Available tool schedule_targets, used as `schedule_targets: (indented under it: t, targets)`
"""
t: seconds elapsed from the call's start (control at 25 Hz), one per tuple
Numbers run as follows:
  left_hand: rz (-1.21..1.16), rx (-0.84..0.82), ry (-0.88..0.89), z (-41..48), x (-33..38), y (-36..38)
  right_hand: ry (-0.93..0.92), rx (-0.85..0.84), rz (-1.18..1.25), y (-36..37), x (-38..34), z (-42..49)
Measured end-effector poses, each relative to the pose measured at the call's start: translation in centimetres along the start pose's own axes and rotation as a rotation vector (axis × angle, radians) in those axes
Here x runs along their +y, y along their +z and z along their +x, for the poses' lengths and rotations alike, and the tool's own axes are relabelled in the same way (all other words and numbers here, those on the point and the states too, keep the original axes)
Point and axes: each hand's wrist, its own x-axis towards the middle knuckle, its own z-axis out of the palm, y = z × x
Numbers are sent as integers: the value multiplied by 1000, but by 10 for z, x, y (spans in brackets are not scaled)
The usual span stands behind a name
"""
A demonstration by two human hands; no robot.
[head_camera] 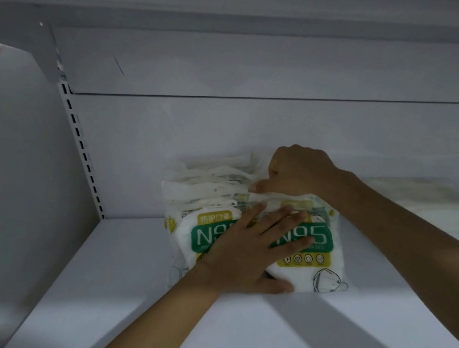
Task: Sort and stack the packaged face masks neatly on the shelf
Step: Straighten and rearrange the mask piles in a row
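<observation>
Several packaged N95 face masks [318, 252], white with green labels, lie in a pile on the white shelf [114, 269], against the back panel. My left hand [247, 250] lies flat with spread fingers on the front packs and presses them down. My right hand [298, 170] is behind it, fingers curled round the top edges of the packs at the back of the pile. The lower packs in the pile are mostly hidden under the front ones and my hands.
A slotted upright [79, 137] runs down the left rear corner beside the grey side wall [11, 166]. The underside of an upper shelf [264, 24] hangs above. Blurred pale items [435, 196] lie on the shelf at the right.
</observation>
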Motion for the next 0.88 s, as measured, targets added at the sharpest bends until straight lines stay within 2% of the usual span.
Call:
schedule_targets:
  t: [0.08, 0.16, 0.4, 0.52, 0.64, 0.8, 0.88]
  targets:
    - [-12, 8, 0, -1, 0, 2, 5, -16, -142, 0, -5, -7]
    - [-16, 10, -7, -1, 1, 3, 10, -17, -165, 4, -10, -9]
    - [-12, 42, 5, 0, -2, 5, -34, -151, 105, 0, -21, -5]
    - [-14, 39, 4, 0, 0, 2, -26, -97, 208, -4, -23, -2]
    - [-21, 55, 19, 0, -1, 1, 75, -75, 455, -2, -13, -3]
    - [-31, 49, 10, -1, 3, 3, 54, -67, 283, 4, -10, 4]
    - [-17, 36, 13, -1, 1, 3, 38, -39, 427, 0, -12, 5]
